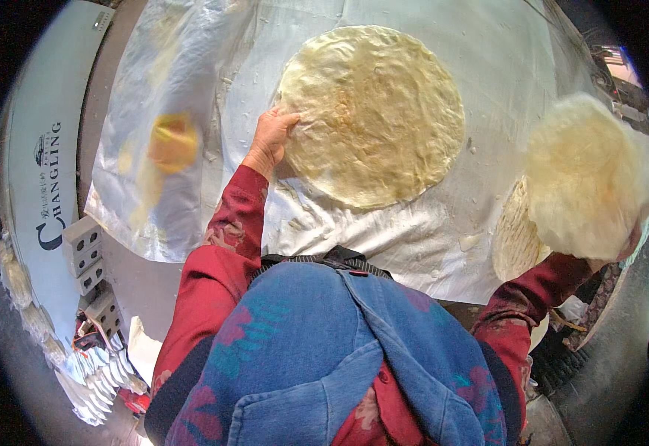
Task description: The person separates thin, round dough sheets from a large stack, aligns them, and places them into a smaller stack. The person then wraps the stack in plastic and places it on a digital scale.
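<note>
Before me lies a large, thin round sheet of flatbread [374,117], pale yellow with a browner patch in its middle. At its left edge my left hand [273,131] pinches the rim between thumb and fingers. Far to the right, my right hand [631,242] is mostly hidden behind a second thin round sheet [584,173], blurred and raised. It appears to grip that sheet by its lower edge. Just left of it, a stack of similar sheets [513,237] shows its layered edges.
White plastic sheeting [503,100] covers the surface under the bread, wrinkled near my body. On its left part lies a yellow-orange item [173,143], blurred. Beyond the left edge stand a pale panel bearing writing [40,161] and hollow bricks [84,253].
</note>
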Demonstrator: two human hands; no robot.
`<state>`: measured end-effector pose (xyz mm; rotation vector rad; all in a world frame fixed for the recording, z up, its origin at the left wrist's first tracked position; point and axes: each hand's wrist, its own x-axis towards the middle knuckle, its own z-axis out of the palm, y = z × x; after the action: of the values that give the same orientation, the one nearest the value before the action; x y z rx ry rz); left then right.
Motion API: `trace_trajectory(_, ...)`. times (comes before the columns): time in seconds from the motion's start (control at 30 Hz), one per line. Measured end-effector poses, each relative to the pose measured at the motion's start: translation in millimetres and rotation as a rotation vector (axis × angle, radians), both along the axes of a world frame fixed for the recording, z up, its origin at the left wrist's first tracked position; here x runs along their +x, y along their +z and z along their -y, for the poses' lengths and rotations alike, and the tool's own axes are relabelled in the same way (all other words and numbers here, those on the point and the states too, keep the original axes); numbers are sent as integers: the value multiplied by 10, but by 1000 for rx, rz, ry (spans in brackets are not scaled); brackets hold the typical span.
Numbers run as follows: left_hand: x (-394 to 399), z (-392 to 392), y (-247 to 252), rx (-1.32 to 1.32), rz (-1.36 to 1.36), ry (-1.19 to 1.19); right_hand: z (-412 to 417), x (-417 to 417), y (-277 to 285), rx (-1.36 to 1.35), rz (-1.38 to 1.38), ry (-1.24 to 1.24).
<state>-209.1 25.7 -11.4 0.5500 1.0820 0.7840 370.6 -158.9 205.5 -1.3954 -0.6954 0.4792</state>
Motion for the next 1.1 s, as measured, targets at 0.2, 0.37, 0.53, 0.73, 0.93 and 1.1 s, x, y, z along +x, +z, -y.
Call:
trace_trajectory(0.2,28,-63,-40,15,113,-78,-1232,-1723,-353,-143,119,330)
trace_trajectory(0.37,103,-29,-82,160,170,-137,-1873,-3687,-1636,-414,175,598)
trace_trajectory(0.53,159,9,155,495,153,-318,-2077,-4131,-1770,-560,66,641)
trace_trajectory(0.73,331,116,207,686,179,-389,-2011,-4048,-1542,-454,98,671)
trace_trajectory(0.93,70,357,20,717,-301,-561,-1445,-2916,-1514,-110,-195,331)
trace_trajectory(1.1,177,431,-21,976,-684,-675,-202,-1230,-797,192,-249,188)
